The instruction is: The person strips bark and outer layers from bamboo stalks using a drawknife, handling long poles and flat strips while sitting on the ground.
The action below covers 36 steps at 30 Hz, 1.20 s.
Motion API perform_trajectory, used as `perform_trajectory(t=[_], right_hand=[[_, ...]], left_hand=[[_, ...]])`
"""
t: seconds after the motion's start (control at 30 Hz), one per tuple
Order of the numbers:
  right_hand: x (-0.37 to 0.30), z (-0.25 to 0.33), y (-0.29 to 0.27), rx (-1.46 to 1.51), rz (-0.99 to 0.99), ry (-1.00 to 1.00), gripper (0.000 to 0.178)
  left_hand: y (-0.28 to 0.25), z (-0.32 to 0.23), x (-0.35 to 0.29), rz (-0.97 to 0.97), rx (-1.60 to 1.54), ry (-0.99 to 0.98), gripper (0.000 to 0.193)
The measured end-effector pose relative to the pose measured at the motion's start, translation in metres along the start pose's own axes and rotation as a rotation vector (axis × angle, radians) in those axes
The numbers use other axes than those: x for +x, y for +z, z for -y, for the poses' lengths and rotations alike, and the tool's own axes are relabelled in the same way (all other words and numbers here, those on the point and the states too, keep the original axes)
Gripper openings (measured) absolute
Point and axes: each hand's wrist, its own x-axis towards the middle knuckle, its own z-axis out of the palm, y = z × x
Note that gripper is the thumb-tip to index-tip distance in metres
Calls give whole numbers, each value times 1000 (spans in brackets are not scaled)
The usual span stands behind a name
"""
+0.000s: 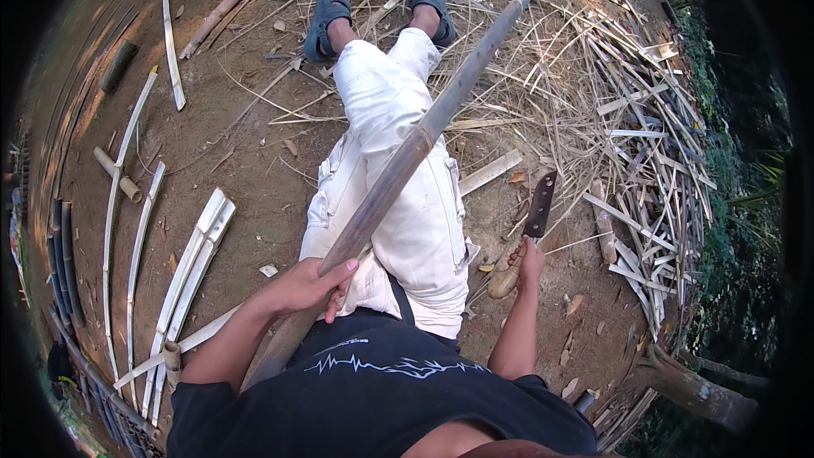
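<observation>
A long grey-brown bamboo pole (415, 146) slants across my lap, from beside my left arm up to the far right past my feet. My left hand (315, 288) is wrapped round its near part, thumb lying along the top. Out to my right, my right hand (527, 261) grips a large knife by its pale wooden handle (504, 282). The knife's dark blade (539, 203), with a few holes along it, points away from me and stands apart from the pole.
Split bamboo strips (191, 263) lie on the brown soil at my left, near a short bamboo piece (119, 174). A big heap of slats and shavings (632, 153) spreads on the far right. A tree root or trunk (708, 394) is at the lower right. My sandalled feet (431, 10) rest ahead.
</observation>
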Motion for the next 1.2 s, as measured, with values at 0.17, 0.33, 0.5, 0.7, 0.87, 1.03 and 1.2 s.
perform_trajectory(t=[0.17, 0.33, 0.5, 0.7, 0.87, 1.03, 1.2], right_hand=[[-81, 76, -4, -247, -51, -564, 20], [-192, 193, 32, -590, 387, -1263, 44], [-219, 211, 59, -806, 547, -1618, 32], [-144, 234, 57, -957, 276, -1269, 24], [-162, 229, 51, -919, 402, -1491, 29], [-104, 225, 55, -974, 294, -1533, 23], [-56, 261, 63, -1049, 131, -1107, 27]], left_hand=[[34, -40, -21, -293, 588, 34, 65], [60, -61, -27, -217, 548, -183, 50], [52, -4, -6, -403, 627, 452, 38], [60, 5, -21, -418, 639, 161, 43], [60, 16, -15, -455, 623, 259, 45], [72, -6, -32, -478, 716, 199, 43], [66, -6, -34, -480, 721, 178, 46]])
